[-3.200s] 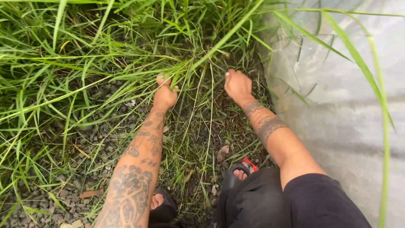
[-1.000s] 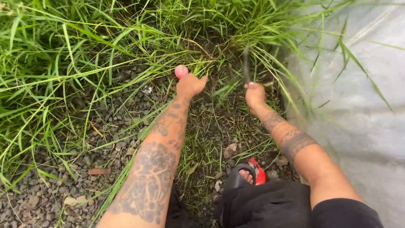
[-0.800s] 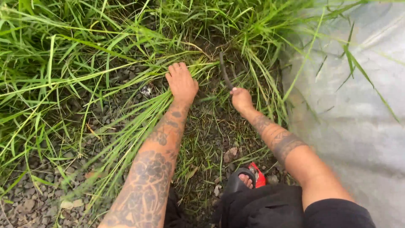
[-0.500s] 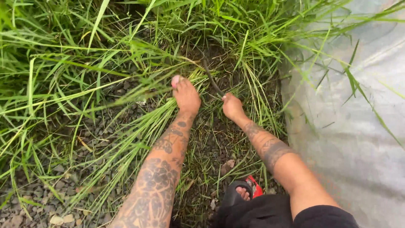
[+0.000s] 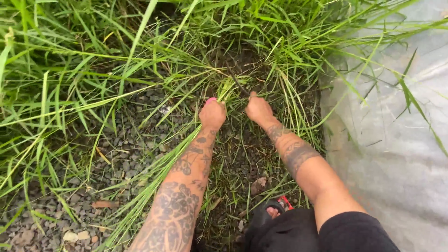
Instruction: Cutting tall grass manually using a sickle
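The left hand [image 5: 213, 114] is clenching its fingers round a grass tuft [image 5: 224, 91] rooted at the gravel [image 5: 126, 149] edge, while the right hand [image 5: 259, 108] is gripping a dark curved blade [image 5: 237, 83] at its base; the cutting stroke appears to be in hand, calling next for a draw clear of the left fingers.

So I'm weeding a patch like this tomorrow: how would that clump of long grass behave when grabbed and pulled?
Probably floppy: the grass clump in the left hand bends into long arcs. Likely light, since the blades are thin. It may resist a pull, rooted among gravel; the right hand holds a thin dark blade at its base.
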